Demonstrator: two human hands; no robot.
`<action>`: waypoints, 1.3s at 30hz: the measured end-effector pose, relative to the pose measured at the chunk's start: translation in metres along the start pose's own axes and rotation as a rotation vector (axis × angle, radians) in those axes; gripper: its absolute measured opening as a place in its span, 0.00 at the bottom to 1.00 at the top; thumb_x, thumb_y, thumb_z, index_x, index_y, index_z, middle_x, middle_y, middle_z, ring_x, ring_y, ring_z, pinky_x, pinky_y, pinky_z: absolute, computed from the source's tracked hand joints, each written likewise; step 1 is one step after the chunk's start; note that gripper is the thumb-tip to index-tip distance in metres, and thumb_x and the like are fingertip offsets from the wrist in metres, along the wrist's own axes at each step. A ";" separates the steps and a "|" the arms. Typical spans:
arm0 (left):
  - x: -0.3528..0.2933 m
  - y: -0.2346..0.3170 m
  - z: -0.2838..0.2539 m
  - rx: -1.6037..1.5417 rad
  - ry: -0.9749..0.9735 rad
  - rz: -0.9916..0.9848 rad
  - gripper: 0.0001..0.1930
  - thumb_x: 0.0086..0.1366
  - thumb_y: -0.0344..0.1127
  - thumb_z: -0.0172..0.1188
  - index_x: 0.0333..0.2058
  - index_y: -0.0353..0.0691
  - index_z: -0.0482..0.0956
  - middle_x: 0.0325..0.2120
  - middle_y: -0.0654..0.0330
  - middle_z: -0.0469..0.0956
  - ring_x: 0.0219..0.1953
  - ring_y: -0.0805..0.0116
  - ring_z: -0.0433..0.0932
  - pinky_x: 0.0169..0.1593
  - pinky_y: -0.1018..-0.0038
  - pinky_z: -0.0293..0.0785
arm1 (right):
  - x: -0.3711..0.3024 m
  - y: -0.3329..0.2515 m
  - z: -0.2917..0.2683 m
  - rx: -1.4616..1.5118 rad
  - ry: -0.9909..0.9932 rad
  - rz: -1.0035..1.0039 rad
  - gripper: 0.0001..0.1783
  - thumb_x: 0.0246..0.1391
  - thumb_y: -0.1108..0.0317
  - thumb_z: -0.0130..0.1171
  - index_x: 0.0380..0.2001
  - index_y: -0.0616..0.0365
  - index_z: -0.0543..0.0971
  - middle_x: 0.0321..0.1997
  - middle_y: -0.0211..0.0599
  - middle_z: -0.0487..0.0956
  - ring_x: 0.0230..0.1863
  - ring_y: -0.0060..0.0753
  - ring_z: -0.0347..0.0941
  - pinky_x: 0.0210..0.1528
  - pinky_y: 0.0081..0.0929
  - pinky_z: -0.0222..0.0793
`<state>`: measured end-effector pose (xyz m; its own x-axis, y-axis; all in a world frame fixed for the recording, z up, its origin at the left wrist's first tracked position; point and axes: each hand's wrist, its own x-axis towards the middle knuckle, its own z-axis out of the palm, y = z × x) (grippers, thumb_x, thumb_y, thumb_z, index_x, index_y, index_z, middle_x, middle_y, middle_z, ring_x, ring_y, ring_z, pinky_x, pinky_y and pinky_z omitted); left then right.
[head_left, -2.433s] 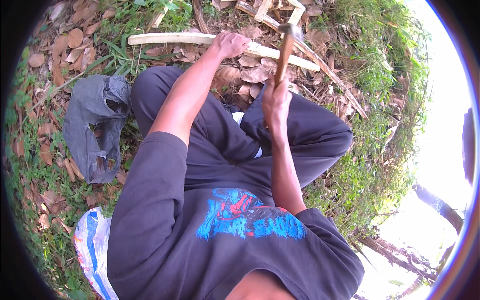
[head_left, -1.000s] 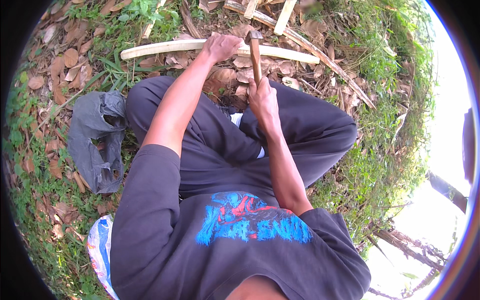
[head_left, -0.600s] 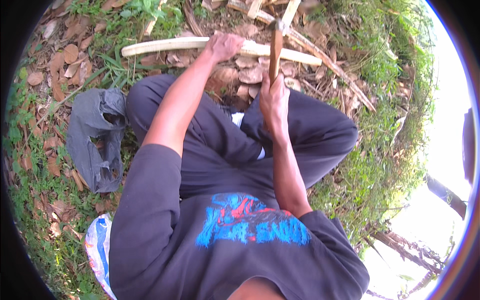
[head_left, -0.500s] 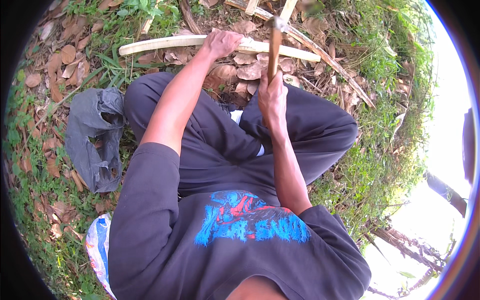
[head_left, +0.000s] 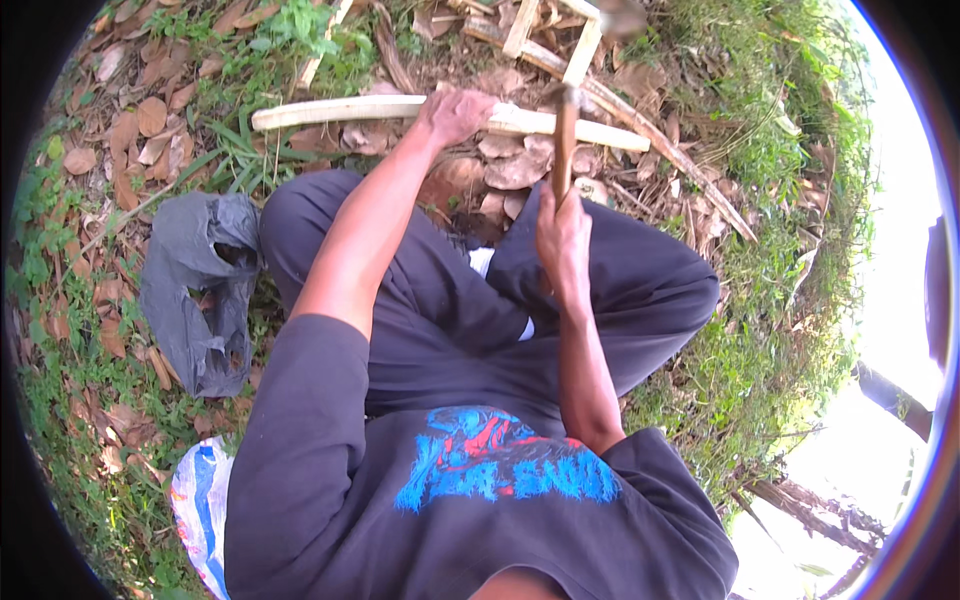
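My left hand (head_left: 460, 117) is closed around the middle of a long, pale, slightly bowed wooden strip (head_left: 350, 109) that runs crosswise beyond my legs. My right hand (head_left: 565, 235) grips the lower handle of a hammer (head_left: 565, 140), which points away from me. The hammer's head is over or just past the strip, to the right of my left hand; whether it touches the wood I cannot tell. What lies under my left fingers, such as a nail, is hidden.
Beyond the strip lie a pale wooden frame (head_left: 583, 50) and a long split stick (head_left: 690, 160) slanting right. A dark plastic bag (head_left: 195, 300) sits by my left knee, and a white-and-blue sack (head_left: 205, 510) lies behind it. Dry leaves (head_left: 150, 115) and grass cover the ground.
The whole scene has shifted slightly downward in the view. The hammer head has come closer to the wooden strip. My left hand stays on the strip.
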<state>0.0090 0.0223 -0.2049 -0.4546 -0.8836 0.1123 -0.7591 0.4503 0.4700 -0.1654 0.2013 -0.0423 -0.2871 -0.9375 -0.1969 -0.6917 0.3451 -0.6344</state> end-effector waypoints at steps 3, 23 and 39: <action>-0.005 0.010 -0.007 -0.056 -0.033 -0.043 0.17 0.74 0.50 0.53 0.52 0.52 0.84 0.49 0.58 0.84 0.47 0.53 0.85 0.50 0.61 0.84 | 0.009 -0.006 -0.006 -0.014 0.081 -0.230 0.18 0.71 0.57 0.51 0.38 0.65 0.68 0.25 0.70 0.75 0.33 0.77 0.73 0.30 0.63 0.64; -0.013 0.009 -0.004 -0.147 -0.042 -0.087 0.17 0.72 0.50 0.53 0.51 0.56 0.84 0.48 0.60 0.84 0.49 0.50 0.83 0.52 0.56 0.80 | 0.007 -0.014 -0.017 0.039 -0.075 -0.007 0.17 0.72 0.57 0.50 0.41 0.63 0.67 0.27 0.70 0.77 0.36 0.78 0.74 0.34 0.63 0.66; -0.006 0.034 -0.045 0.002 -0.028 0.290 0.20 0.56 0.36 0.73 0.48 0.41 0.82 0.38 0.52 0.78 0.45 0.52 0.79 0.48 0.59 0.77 | 0.107 0.039 0.059 0.324 0.096 0.209 0.25 0.60 0.53 0.62 0.44 0.69 0.75 0.40 0.64 0.82 0.46 0.64 0.80 0.48 0.52 0.73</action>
<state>0.0066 0.0369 -0.1501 -0.6654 -0.7141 0.2176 -0.5964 0.6839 0.4203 -0.1841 0.1116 -0.1329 -0.4703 -0.8350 -0.2857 -0.3713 0.4809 -0.7943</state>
